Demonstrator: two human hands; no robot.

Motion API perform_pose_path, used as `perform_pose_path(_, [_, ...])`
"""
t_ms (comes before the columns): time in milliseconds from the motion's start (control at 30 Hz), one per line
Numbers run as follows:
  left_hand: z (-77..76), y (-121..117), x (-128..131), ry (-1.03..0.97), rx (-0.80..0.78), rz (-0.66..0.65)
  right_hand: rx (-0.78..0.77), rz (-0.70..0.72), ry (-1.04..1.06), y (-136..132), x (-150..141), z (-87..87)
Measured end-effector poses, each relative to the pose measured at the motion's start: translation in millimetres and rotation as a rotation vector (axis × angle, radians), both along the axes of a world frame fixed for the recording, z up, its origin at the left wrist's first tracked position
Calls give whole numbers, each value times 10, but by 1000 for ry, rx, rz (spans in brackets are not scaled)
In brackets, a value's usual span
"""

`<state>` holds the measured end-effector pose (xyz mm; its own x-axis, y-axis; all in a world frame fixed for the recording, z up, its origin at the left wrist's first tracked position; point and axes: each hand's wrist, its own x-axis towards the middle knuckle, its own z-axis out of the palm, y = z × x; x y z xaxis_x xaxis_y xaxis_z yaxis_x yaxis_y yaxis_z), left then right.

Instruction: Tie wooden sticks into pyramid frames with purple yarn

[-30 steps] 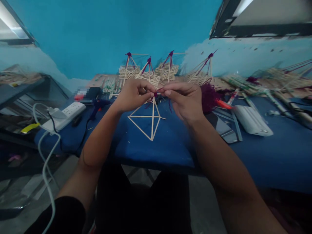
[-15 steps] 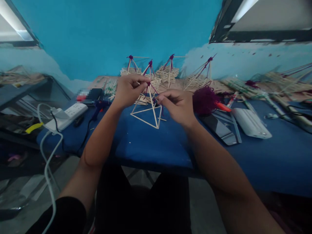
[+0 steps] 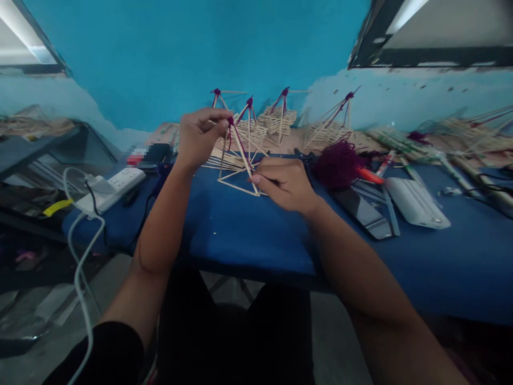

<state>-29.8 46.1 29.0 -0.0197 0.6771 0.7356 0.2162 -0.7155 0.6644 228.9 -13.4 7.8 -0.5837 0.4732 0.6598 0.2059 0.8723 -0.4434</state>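
A small pyramid frame of thin wooden sticks stands at the middle of the blue table, its top bound with purple yarn. My left hand is closed at the top, pinching the frame by the bound joint. From there a strand of purple yarn slants down beside one stick to my right hand. That hand is closed, thumb and forefinger pressed together near the frame's lower right corner; its fingers partly hide the strand and the stick. Loose sticks lie just behind the frame.
Several yarn-topped stick structures stand along the wall. Right of my hands are a bundle of purple yarn, a dark phone and a white power bank. A power strip with cables lies left on the blue table.
My left hand has moved left and slightly up with the frame's top. My right hand has gone down toward the frame's lower corner, and the yarn now runs along the stick.
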Motion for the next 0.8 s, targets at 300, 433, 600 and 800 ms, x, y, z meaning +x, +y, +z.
perform_pose_path(300, [69,-122,33,40,-15,-172,-80,-23,204,14,133,50])
perform_pose_path(433, [37,-166,128,75,-49,-239,-105,-133,493,153,132,-33])
perform_pose_path(600, [-1,-205,211,108,-82,-274,-687,41,390,320,116,-77])
perform_pose_path(800, [-26,-204,219,122,-57,-339,-977,401,127,260,42,-118])
